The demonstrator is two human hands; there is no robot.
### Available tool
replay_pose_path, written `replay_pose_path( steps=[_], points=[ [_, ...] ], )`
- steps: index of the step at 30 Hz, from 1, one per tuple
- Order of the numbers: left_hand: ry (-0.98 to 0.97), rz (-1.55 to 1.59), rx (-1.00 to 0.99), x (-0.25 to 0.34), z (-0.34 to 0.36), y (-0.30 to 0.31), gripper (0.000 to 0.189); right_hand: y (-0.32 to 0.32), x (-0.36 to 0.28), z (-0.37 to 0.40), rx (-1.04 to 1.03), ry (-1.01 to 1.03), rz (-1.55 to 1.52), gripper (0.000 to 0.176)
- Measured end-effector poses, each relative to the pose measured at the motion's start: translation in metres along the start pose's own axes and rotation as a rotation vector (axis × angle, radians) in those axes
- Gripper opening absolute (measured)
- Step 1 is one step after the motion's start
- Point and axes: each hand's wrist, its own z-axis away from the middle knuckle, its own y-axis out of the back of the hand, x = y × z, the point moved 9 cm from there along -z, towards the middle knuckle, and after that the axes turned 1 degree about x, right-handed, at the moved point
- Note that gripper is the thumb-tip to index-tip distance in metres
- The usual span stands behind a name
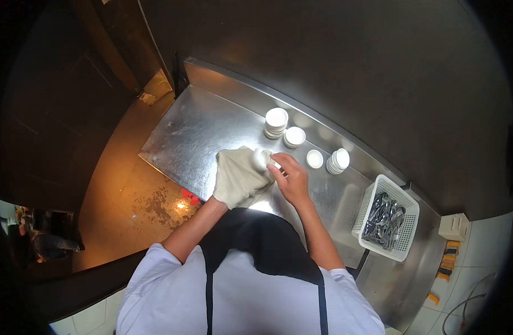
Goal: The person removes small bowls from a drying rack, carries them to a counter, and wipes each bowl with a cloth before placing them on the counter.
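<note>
A beige cloth (239, 176) covers my left hand (227, 192), whose fingers are hidden beneath it. My right hand (290, 176) is closed, thumb and fingers pinching the rim of a small white dish (262, 158) that lies against the cloth. The dish is blurred. Beyond my hands, on the steel counter (195, 125), stand a tall stack of white dishes (276, 118) and a shorter stack (294, 137). Right of these sit a low white dish (314, 159) and a leaning stack of white dishes (338, 161).
A white perforated basket (410, 223) full of metal cutlery (385, 220) stands at the right. A raised steel edge (301, 109) runs along the counter's back. Far left, another person (52, 244) is partly visible.
</note>
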Motion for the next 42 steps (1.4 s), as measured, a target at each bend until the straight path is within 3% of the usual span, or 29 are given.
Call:
replay_pose_path(
  steps=[3,6,8,10,14,17,20,21,22,24,25,28,29,31,33,36,39,42],
  points=[
    [0.411,0.789,0.179,-0.050,0.013,0.021,0.028,-0.013,0.030,-0.002,-0.030,-0.161,-0.072,0.038],
    [0.817,1.585,0.371,-0.080,0.036,0.008,0.028,-0.042,0.062,0.012,-0.043,-0.009,0.188,0.047],
    [0.612,1.258,0.549,-0.090,0.041,0.042,0.031,-0.077,0.073,0.034,-0.199,0.023,0.349,0.048],
    [0.720,1.543,0.638,-0.107,0.045,0.054,0.032,-0.100,0.062,0.052,-0.357,0.113,0.469,0.045],
    [0.702,1.507,0.759,-0.114,0.044,0.076,0.039,-0.088,0.056,0.052,-0.225,0.117,0.184,0.032],
    [0.391,1.833,0.088,-0.085,0.016,0.042,0.038,-0.044,-0.049,0.023,-0.084,0.343,0.028,0.032],
    [0.676,1.500,0.205,-0.068,0.024,0.002,0.041,-0.046,-0.104,0.009,-0.047,0.604,-0.005,0.034],
    [0.563,1.514,0.167,-0.063,0.022,-0.009,0.045,-0.048,-0.113,0.012,-0.049,0.699,0.009,0.035],
    [0.632,1.515,0.159,-0.070,0.031,-0.019,0.044,-0.049,-0.108,0.010,-0.026,0.652,0.064,0.034],
    [0.758,1.509,0.165,-0.026,0.026,-0.015,0.041,-0.051,-0.099,0.004,0.012,0.574,0.159,0.032],
    [0.696,1.478,0.193,-0.025,0.025,-0.013,0.036,-0.048,-0.100,0.002,0.037,0.536,0.164,0.029],
    [0.370,0.903,0.323,-0.028,0.023,0.009,0.034,-0.064,-0.068,-0.002,-0.145,0.184,0.160,0.024],
    [0.367,0.860,0.328,-0.027,0.028,0.010,0.032,-0.068,-0.056,-0.003,-0.193,0.116,-0.015,0.022],
    [0.371,0.865,0.205,-0.025,0.024,0.005,0.030,-0.067,-0.056,0.002,-0.162,0.169,-0.130,0.021],
    [0.698,1.502,0.083,-0.022,0.029,-0.021,0.026,-0.060,-0.071,0.005,-0.067,0.246,-0.133,0.019],
    [0.774,1.400,0.190,-0.078,0.045,-0.037,0.025,-0.057,-0.086,0.000,-0.014,0.347,0.039,0.017],
    [0.567,1.293,0.316,-0.064,0.038,-0.023,0.020,-0.060,-0.079,-0.004,-0.018,0.230,0.268,0.018],
    [0.420,0.593,0.447,-0.045,0.035,0.013,0.015,-0.070,-0.050,-0.006,-0.242,0.090,0.354,0.026]
  ],
)
